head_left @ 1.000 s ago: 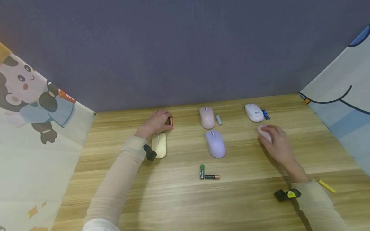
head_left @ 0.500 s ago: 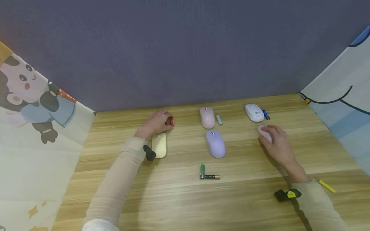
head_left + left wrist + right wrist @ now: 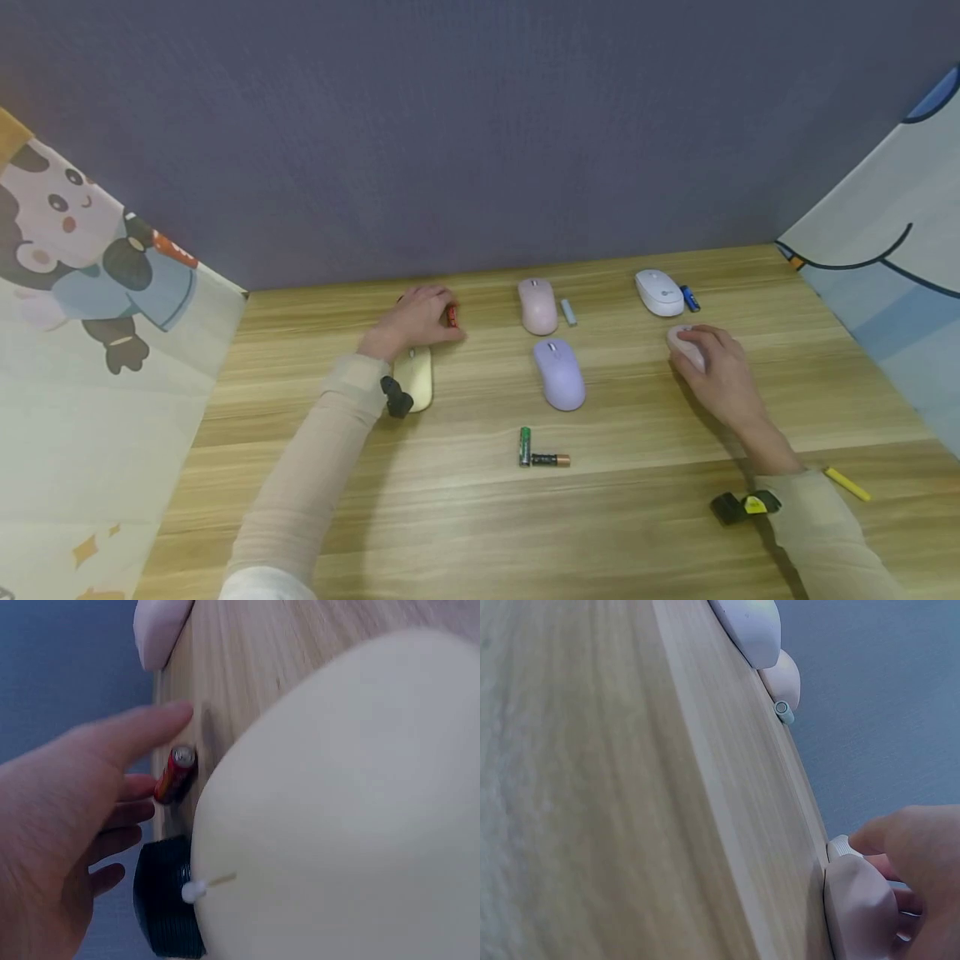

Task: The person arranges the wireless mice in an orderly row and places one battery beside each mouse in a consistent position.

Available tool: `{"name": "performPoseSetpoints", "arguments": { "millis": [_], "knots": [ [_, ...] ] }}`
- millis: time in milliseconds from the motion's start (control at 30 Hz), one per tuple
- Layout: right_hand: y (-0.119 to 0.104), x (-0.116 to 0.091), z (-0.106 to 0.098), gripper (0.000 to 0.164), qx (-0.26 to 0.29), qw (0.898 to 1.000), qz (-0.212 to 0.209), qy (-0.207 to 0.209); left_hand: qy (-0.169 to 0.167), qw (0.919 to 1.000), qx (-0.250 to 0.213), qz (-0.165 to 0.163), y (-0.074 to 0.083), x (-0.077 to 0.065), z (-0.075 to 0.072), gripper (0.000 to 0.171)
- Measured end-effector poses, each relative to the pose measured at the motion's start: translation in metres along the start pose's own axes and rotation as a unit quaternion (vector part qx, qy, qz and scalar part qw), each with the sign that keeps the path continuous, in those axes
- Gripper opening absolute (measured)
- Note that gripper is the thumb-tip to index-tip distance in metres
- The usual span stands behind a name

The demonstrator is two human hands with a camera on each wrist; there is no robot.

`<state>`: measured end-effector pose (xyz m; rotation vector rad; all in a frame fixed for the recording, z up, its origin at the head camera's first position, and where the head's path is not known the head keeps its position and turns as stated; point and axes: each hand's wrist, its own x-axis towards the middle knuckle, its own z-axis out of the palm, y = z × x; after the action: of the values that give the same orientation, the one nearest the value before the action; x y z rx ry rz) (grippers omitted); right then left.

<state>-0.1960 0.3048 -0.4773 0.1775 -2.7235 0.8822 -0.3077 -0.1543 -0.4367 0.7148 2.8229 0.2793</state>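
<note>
My left hand point(image 3: 422, 318) reaches over the back left of the table, its wrist above a pale yellow mouse point(image 3: 422, 385). A red battery point(image 3: 177, 772) stands between its thumb and fingers; in the left wrist view the thumb is apart from it and a fingertip is right beside it. A dark ribbed object point(image 3: 161, 900) sits past the yellow mouse, mostly hidden by the hand in the head view. On the right, my right hand point(image 3: 722, 375) grips a light pink mouse point(image 3: 687, 350) resting on the table, thumb on one side and fingers on the other.
A pink mouse point(image 3: 537, 307) with a pale blue battery point(image 3: 568, 312) and a purple mouse point(image 3: 560, 375) occupy the middle. At back right lie a white mouse point(image 3: 660, 292) and a blue battery point(image 3: 691, 298). Nearer are a green battery point(image 3: 525, 447), a black-and-copper battery point(image 3: 551, 460) and a yellow stick point(image 3: 847, 483).
My left hand has shifted a little to the right, its thumb now reaching past the red battery, which also sits slightly farther right. The right hand stays on the light pink mouse.
</note>
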Motion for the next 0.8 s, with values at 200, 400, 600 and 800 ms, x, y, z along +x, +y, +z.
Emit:
{"name": "performPoseSetpoints", "arguments": {
  "millis": [200,400,600,800],
  "knots": [
    [-0.0001,-0.0002,0.001,0.031,0.003,1.0,-0.008,0.006,0.018,0.9998,-0.007,0.001,-0.0011,0.0,0.0016,0.047],
    [0.0009,-0.0002,0.0014,0.03,0.008,1.0,-0.014,0.014,0.021,0.9998,-0.001,0.0,-0.0046,-0.0032,0.0011,0.046],
    [0.001,0.0002,0.0015,0.031,0.008,1.0,-0.011,0.013,0.014,0.9999,0.003,-0.001,-0.0043,-0.0034,0.0012,0.047],
    [0.0006,0.0002,0.0017,0.031,0.006,1.0,-0.012,0.013,0.007,1.0,0.0,-0.005,-0.0032,-0.0016,0.0015,0.054]
  ]
}}
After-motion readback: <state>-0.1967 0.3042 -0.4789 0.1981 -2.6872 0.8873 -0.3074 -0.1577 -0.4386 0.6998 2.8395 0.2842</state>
